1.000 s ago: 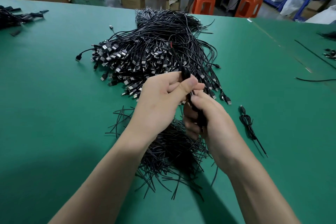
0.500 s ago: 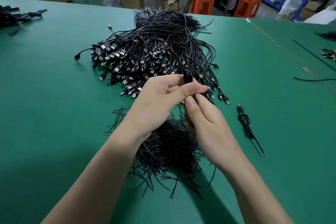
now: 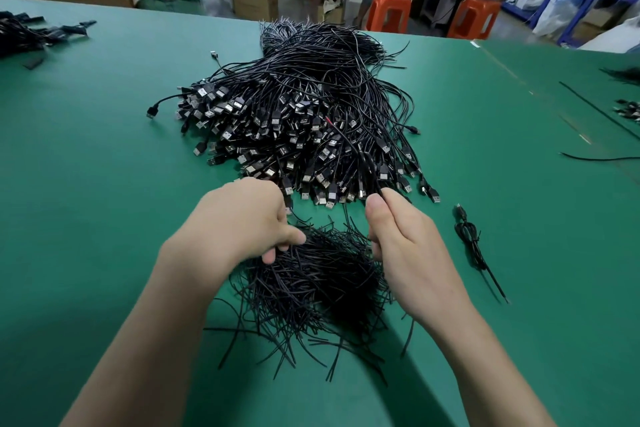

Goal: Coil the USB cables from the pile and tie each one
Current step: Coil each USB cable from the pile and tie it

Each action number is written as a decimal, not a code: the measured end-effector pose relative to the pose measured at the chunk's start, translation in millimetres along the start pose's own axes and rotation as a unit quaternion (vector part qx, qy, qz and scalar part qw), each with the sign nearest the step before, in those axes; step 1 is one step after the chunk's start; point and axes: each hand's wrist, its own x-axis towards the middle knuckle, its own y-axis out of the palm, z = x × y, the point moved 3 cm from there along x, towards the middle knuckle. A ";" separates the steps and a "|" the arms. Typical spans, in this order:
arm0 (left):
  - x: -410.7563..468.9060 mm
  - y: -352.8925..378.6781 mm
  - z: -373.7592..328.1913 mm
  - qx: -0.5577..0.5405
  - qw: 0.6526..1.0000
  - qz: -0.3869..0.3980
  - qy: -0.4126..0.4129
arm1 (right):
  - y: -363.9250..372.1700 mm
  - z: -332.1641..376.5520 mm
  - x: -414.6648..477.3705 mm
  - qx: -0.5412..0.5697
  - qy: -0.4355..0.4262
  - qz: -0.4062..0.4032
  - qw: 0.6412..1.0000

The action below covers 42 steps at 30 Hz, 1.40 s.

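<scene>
Heaped black USB cables [image 3: 304, 121] mid-table.

Green table [image 3: 86, 218]: big pile of USB cables [image 3: 304, 114] mid-table, reaching toward the far edge. Heap of black tie wires [image 3: 318, 288] nearer the front edge, one coiled cable [image 3: 469, 239] right of it. Loose cables [image 3: 595, 107] by the right edge, a cable bundle [image 3: 20, 36] at the far left corner.
</scene>
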 end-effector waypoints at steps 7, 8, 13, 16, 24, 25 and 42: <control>3.3 7.0 -14.1 0.083 0.995 -0.035 -0.036 | 1.3 -3.0 -1.7 0.017 0.006 0.001 1.000; 2.8 7.1 -14.8 0.083 0.995 -0.035 -0.032 | 1.8 -3.7 -2.1 0.019 0.006 0.002 1.000; 0.2 3.9 -11.7 0.078 0.995 -0.050 -0.022 | 2.7 -9.5 -3.7 0.024 0.014 0.001 1.000; -1.3 2.1 -10.0 0.083 0.995 -0.058 -0.020 | 2.8 -11.7 -4.4 0.032 0.019 0.003 0.999; -7.6 -9.8 -6.9 0.100 0.988 -0.113 -0.017 | 0.3 -11.9 -3.2 0.041 0.028 -0.005 0.999; -7.8 -11.4 -6.1 0.097 0.987 -0.129 -0.015 | 0.2 -12.4 -3.2 0.044 0.028 -0.006 0.999; -5.8 -3.7 -42.5 -0.481 0.850 -0.096 0.192 | 9.9 -4.3 -10.9 -0.033 -0.102 -0.007 0.994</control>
